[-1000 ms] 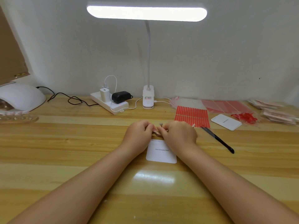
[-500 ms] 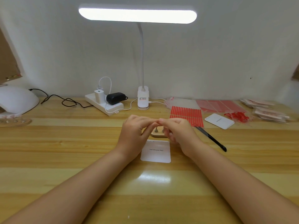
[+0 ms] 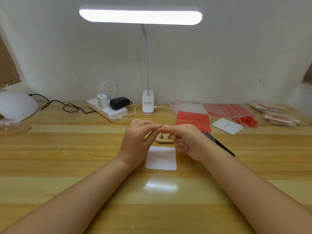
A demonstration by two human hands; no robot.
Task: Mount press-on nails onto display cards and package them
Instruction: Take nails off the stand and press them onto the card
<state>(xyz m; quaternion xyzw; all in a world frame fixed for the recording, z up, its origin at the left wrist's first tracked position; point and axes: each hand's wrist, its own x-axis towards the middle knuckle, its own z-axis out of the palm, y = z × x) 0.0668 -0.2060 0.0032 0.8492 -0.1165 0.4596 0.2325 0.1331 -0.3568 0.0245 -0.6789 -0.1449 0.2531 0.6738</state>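
I have both hands raised just above the small wooden nail stand (image 3: 164, 141), fingertips meeting over its metal pegs. My left hand (image 3: 138, 141) and right hand (image 3: 187, 142) have their fingers curled in toward each other, pinching at the same spot; whatever sits between them (a press-on nail, I'd judge) is too small to make out here. I hold it up close under the bar lamp (image 3: 141, 16) because the piece is tiny and needs light.

The white display card (image 3: 161, 159), matte with rounded corners and printed "Handmade Nail", lies flat on the table directly below my hands, near side of the stand, ready to receive nails. To my right lie the red adhesive strips (image 3: 193, 119) in neat glossy rows, a spare card (image 3: 227, 126), and a slim black tool (image 3: 219, 144) partly hidden by my wrist. The wood-grain tabletop (image 3: 67, 157) is smooth and shiny.
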